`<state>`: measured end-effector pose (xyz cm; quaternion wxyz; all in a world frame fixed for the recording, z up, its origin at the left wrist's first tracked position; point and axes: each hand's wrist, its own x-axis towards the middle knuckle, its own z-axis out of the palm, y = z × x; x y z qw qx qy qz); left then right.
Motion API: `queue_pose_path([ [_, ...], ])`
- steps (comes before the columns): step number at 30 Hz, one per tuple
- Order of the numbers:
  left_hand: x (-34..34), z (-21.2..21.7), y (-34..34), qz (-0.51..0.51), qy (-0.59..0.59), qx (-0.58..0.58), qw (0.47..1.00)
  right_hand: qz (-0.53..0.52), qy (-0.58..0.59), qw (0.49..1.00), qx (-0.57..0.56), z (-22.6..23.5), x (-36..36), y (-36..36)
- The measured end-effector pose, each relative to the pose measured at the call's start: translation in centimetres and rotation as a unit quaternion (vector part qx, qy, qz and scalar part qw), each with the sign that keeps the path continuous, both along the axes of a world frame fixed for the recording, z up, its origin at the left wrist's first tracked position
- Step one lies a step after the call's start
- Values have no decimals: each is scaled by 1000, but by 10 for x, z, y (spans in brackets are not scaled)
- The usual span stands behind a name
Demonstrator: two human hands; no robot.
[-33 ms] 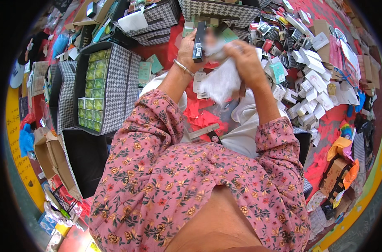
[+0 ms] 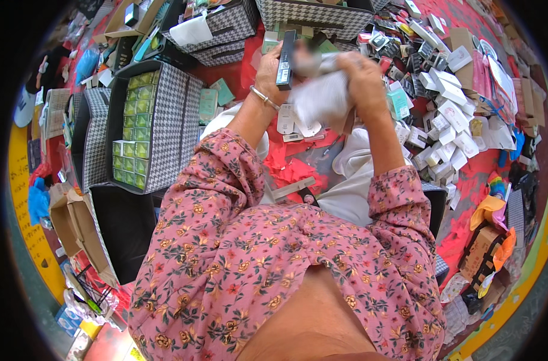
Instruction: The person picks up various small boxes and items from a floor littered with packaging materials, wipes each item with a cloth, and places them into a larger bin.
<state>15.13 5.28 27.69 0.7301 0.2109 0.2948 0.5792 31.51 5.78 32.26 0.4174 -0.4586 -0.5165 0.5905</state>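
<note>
My left hand (image 2: 268,71), with a bangle at the wrist, is closed around a slim dark box (image 2: 287,57) that stands nearly upright in the picture. To its right, my right hand (image 2: 364,79) grips a white cloth (image 2: 321,99), which is smeared by motion and hangs toward the box. Whether cloth and box touch, I cannot tell. A small pinkish-brown thing between the hands is too blurred to name. Below the cloth, white cards (image 2: 287,120) lie on red sheeting between my knees.
On the left stands a houndstooth storage box (image 2: 174,126) holding green packs (image 2: 138,114). More houndstooth boxes (image 2: 315,18) stand ahead. A heap of small white cartons (image 2: 451,117) and dark packages covers the right side. An opened brown carton (image 2: 81,225) lies at lower left.
My right hand has shifted slightly right, and the cloth has swung up with it. More of the white card below shows now. My left hand and the dark box stay put.
</note>
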Motion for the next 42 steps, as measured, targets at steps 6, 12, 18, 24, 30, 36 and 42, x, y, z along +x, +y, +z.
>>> queue_pose_path([
  [6,4,-43,6,60,166,121,977,-128,-232,938,222,3,-23,18],
  [12,19,-9,-7,-59,-298,-17,953,-76,-311,881,348,-41,-47,14],
  [18,11,-5,-5,-33,-249,-27,968,-51,-270,906,323,-24,-49,-5],
  [24,5,-8,11,113,-210,-130,962,9,-220,954,202,-11,-42,-12],
  [30,-7,-14,9,147,-208,-246,935,-110,-207,933,274,7,-30,-13],
  [36,-12,-81,16,65,-217,-149,963,30,-307,784,539,-3,-44,-25],
  [42,-24,-15,12,105,-279,-247,922,-31,-387,850,355,-23,-13,-1],
])
